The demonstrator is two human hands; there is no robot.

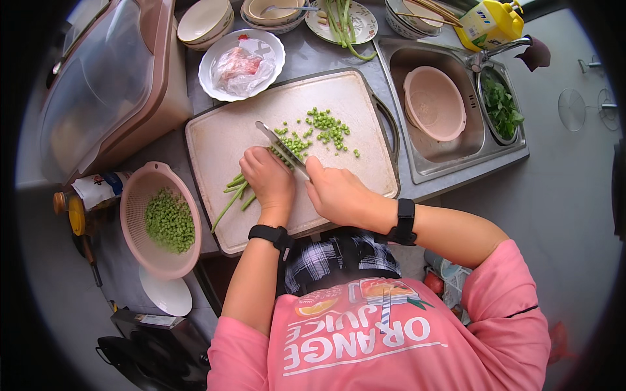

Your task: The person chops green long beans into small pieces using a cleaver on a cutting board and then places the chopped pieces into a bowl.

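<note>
My right hand [337, 193] grips a kitchen knife [283, 146] whose blade points up and to the left over the cutting board [337, 83]. Under the fingers of my left hand [268, 176] lies a bundle of green bean stalks [230, 200], held down against the board, with the loose ends sticking out at lower left. The blade stands right beside my left fingers. Cut green pieces [330, 128] are scattered on the board to the right of the knife, and some lie along the blade. The knife's handle is hidden in my right hand.
A pink colander [132, 229] of chopped green pieces [170, 221] stands left of the board. Behind the board are a white bowl [208, 73] with bagged meat [240, 66] and a plate [367, 24] with long beans [342, 22]. On the right, a sink [430, 161] holds a pink basin [435, 105].
</note>
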